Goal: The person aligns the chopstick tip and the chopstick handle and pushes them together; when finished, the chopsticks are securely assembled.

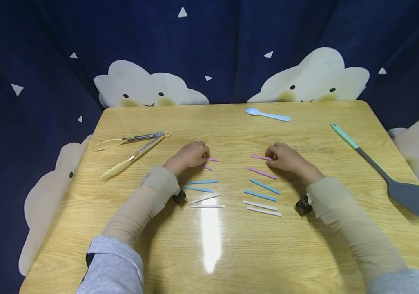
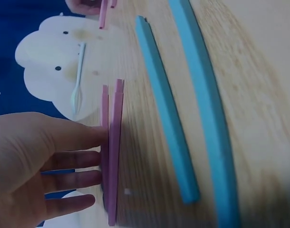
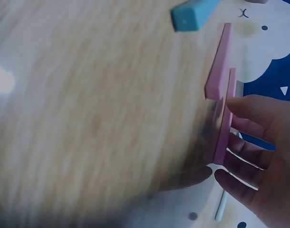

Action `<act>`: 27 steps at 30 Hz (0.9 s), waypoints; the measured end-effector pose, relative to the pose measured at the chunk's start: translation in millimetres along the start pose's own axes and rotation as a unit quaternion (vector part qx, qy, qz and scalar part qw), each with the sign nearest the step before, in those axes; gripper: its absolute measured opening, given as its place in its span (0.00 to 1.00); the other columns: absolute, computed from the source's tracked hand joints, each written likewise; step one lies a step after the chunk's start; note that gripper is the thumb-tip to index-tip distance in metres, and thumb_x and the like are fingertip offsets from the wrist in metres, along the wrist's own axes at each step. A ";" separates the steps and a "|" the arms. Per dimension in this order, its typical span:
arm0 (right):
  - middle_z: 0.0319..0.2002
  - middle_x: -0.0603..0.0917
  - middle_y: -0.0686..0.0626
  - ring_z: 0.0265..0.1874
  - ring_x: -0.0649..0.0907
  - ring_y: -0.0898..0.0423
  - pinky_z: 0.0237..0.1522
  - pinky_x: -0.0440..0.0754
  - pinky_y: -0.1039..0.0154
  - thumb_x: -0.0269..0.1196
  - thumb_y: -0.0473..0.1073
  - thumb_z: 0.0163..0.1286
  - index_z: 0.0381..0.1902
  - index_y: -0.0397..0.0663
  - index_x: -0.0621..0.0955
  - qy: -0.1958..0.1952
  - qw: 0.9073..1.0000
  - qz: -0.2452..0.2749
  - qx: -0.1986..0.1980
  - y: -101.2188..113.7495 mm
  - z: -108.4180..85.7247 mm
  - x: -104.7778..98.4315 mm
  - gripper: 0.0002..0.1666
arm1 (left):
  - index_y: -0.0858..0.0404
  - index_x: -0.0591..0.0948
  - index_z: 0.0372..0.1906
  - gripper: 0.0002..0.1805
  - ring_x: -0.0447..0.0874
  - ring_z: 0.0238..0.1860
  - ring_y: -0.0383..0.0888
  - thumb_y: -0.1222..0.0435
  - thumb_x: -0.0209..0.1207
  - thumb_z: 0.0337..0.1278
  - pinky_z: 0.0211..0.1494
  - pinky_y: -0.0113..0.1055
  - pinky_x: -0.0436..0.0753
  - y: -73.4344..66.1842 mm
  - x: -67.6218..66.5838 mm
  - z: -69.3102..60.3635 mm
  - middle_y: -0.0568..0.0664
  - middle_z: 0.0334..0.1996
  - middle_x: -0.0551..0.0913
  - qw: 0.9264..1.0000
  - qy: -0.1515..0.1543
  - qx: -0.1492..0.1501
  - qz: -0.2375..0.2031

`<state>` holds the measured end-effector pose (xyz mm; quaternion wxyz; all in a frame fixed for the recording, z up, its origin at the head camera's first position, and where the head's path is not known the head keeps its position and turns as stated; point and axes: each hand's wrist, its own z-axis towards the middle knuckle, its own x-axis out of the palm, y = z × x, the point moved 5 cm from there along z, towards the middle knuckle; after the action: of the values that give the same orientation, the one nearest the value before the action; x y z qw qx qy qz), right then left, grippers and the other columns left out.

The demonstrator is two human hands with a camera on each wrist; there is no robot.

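On the left side of the table, my left hand [image 1: 191, 155] pinches the farther pink stick [image 2: 105, 107] between thumb and fingers. A second pink stick [image 2: 115, 156] lies close beside it on the near side. My right hand [image 1: 286, 158] grips the end of another pink stick [image 1: 258, 157], thumb on one side and fingers on the other. Just nearer lies one more pink stick [image 1: 262, 173]. Below the pink ones, each side has a pair of blue sticks [image 1: 202, 182] [image 1: 260, 195] and a pair of white sticks [image 1: 208, 206] [image 1: 263, 211].
Yellow-tipped tongs [image 1: 141, 152] lie spread at the left. A light blue spoon [image 1: 270, 116] rests near the back edge. At the right, a spatula [image 1: 378, 167] with a green handle and dark blade reaches the table's edge. A dark blue curtain [image 1: 224, 41] hangs behind the wooden table [image 1: 268, 253].
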<state>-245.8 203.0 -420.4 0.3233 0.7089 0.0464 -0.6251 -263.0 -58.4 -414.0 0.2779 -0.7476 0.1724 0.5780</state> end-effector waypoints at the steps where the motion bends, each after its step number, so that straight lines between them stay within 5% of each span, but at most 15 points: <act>1: 0.28 0.73 0.45 0.29 0.71 0.51 0.32 0.69 0.57 0.65 0.36 0.53 0.32 0.39 0.78 -0.001 1.000 0.000 0.003 -0.2 0.2 0.7 0.09 | 0.60 0.81 0.36 0.06 0.74 0.35 0.44 0.65 0.59 0.53 0.38 0.36 0.74 -0.8 0.2 0.2 0.49 0.33 0.76 1.000 0.000 0.000 0.006; 16: 0.29 0.71 0.47 0.29 0.69 0.51 0.30 0.68 0.58 0.61 0.39 0.59 0.29 0.44 0.75 0.016 0.998 -0.038 0.048 -6.5 5.2 7.3 0.05 | 0.59 0.79 0.30 0.03 0.71 0.31 0.43 0.65 0.57 0.55 0.34 0.35 0.73 -1.9 2.1 6.8 0.48 0.31 0.75 0.999 -0.002 -0.019 0.027; 23: 0.27 0.74 0.46 0.27 0.72 0.52 0.29 0.70 0.58 0.60 0.36 0.59 0.29 0.40 0.76 0.001 0.999 -0.009 0.034 -7.7 5.8 -0.2 0.04 | 0.61 0.79 0.34 0.05 0.73 0.31 0.43 0.65 0.54 0.58 0.36 0.35 0.75 -2.8 -3.7 5.5 0.50 0.33 0.77 1.000 -0.001 -0.026 0.005; 27: 0.29 0.77 0.44 0.28 0.76 0.51 0.30 0.73 0.56 0.58 0.36 0.61 0.31 0.39 0.76 0.000 0.999 0.015 0.041 -5.5 4.5 -8.5 0.04 | 0.62 0.78 0.34 0.04 0.76 0.31 0.43 0.66 0.55 0.57 0.35 0.34 0.76 -6.6 -12.0 3.0 0.50 0.32 0.79 0.999 -0.030 -0.011 0.009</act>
<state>-254.1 207.9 -414.9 0.3033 0.7219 0.0104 -0.6220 -264.8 -52.2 -401.6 0.2694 -0.7317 0.1644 0.6042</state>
